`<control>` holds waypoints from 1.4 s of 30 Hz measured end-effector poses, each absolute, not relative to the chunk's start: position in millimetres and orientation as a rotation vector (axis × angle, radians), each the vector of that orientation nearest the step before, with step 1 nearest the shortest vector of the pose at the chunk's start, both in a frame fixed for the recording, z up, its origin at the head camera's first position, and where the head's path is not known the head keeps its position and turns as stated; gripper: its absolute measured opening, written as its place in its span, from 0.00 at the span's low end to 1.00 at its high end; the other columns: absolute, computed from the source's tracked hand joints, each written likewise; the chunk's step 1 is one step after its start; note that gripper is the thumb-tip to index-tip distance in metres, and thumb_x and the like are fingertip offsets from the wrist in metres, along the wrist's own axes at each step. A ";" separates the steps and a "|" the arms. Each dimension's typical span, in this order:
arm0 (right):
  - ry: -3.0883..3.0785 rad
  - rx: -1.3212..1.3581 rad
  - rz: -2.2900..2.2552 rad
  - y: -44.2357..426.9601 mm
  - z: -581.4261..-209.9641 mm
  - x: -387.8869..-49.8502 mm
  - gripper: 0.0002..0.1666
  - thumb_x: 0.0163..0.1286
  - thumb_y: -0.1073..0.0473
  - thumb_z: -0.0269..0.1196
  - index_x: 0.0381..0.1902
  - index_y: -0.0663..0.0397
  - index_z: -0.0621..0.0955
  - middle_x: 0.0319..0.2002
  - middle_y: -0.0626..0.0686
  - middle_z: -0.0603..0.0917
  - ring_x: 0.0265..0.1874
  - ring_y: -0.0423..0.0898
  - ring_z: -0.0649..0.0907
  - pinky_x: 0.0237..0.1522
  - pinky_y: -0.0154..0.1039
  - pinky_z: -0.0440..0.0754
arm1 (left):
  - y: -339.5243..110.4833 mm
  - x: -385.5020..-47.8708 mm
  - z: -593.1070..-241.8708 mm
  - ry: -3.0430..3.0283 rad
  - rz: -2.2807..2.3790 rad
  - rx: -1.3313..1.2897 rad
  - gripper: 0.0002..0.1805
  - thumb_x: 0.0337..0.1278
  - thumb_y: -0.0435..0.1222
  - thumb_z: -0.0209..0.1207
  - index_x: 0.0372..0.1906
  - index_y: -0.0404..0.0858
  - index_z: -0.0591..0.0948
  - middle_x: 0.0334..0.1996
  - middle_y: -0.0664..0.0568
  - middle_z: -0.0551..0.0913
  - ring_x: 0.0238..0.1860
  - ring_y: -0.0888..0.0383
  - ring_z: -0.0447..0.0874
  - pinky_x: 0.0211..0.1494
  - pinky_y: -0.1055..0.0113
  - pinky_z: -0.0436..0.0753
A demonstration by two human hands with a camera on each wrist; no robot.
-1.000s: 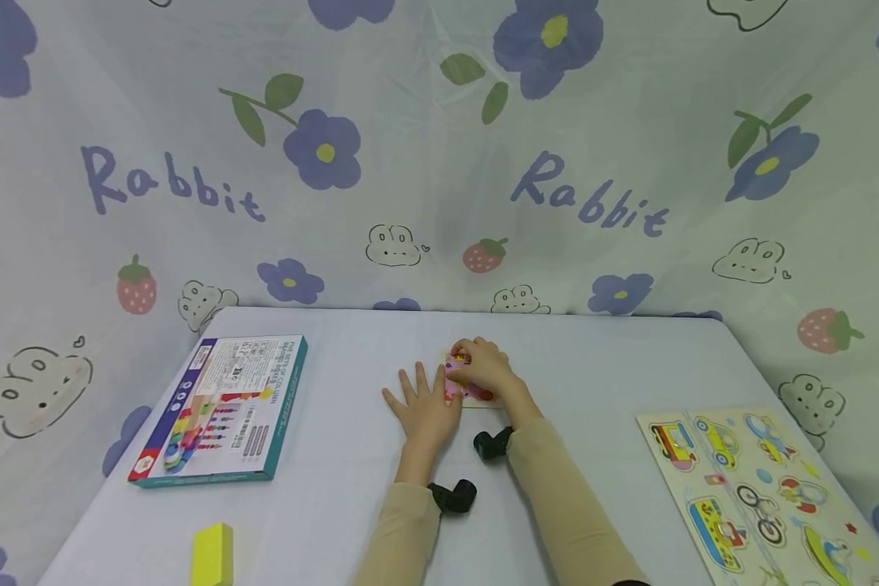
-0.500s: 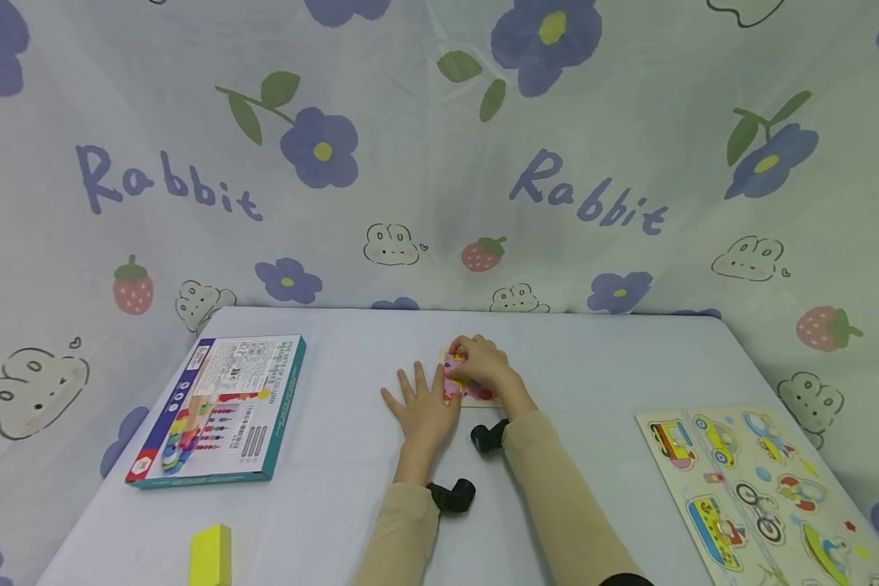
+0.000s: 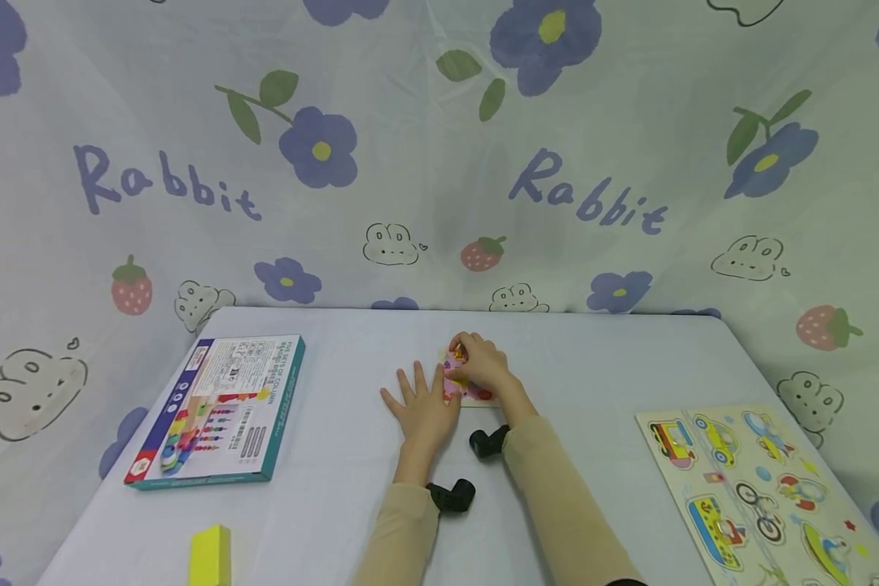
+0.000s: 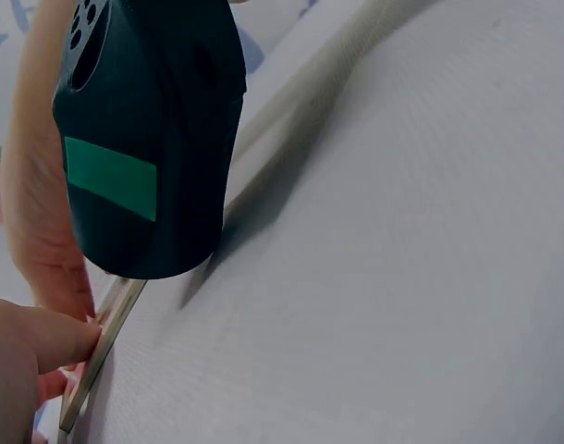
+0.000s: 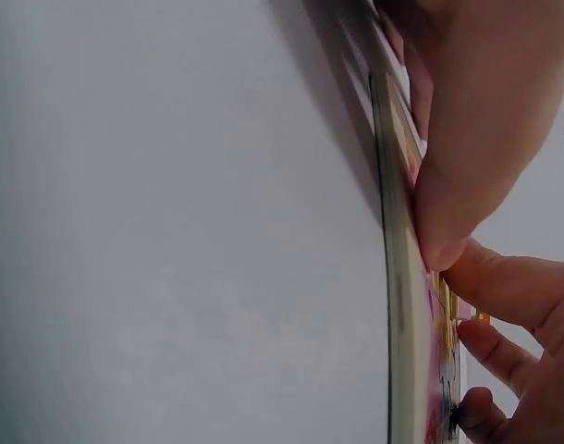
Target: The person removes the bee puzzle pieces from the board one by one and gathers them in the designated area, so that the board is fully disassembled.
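Near the table's middle lies a small wooden board (image 3: 479,401) with a pink picture, partly hidden by both hands. My left hand (image 3: 426,413) is spread flat at its left side, thumb on the board's edge, as the left wrist view also shows. My right hand (image 3: 483,365) reaches over the upper part, thumb and fingers curled. In the right wrist view its fingertips (image 5: 476,338) pinch a small, thin puzzle piece (image 5: 484,317) with orange on it, mostly hidden. Beside them the left thumb (image 5: 441,242) presses on the board's face.
On the left lies a flat teal-edged box (image 3: 223,415) with printed text. Closer to the front stands a yellow block (image 3: 211,553). To the right is a larger vehicle puzzle board (image 3: 765,496). Black wrist cameras (image 3: 454,495) sit on both wrists. A patterned curtain (image 3: 425,163) hangs behind the table.
My right hand has lifted very slightly and its fingers have shifted a little over the picture. The left hand stays in place on the board.
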State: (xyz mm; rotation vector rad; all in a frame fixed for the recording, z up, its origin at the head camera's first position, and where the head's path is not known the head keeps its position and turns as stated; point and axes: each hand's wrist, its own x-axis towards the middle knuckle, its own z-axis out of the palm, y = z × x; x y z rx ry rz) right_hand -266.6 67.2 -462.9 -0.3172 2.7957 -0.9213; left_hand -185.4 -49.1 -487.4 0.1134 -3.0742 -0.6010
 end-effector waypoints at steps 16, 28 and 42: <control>2.688 -0.254 -1.426 77.0 -467.2 -254.9 0.16 0.62 0.66 0.60 0.47 0.49 0.77 0.40 0.52 0.79 0.39 0.48 0.76 0.47 0.46 0.71 | -50.2 -186.1 -488.2 -3.088 -0.592 0.121 0.33 0.62 0.55 0.46 0.70 0.50 0.60 0.72 0.40 0.47 0.71 0.35 0.34 0.62 0.33 0.28; 2.492 0.221 -1.853 119.6 -471.6 -250.6 0.26 0.59 0.65 0.63 0.55 0.54 0.70 0.45 0.58 0.79 0.34 0.46 0.80 0.35 0.33 0.80 | -48.5 -187.4 -488.5 -3.083 -0.605 0.138 0.34 0.61 0.55 0.47 0.70 0.50 0.60 0.72 0.40 0.47 0.71 0.36 0.33 0.62 0.34 0.26; 2.507 0.495 -2.052 143.3 -481.5 -240.6 0.24 0.57 0.71 0.62 0.53 0.60 0.76 0.40 0.59 0.78 0.25 0.41 0.81 0.29 0.28 0.80 | -48.3 -186.8 -490.9 -3.072 -0.625 0.130 0.34 0.60 0.55 0.47 0.70 0.49 0.60 0.72 0.40 0.46 0.71 0.35 0.32 0.61 0.33 0.25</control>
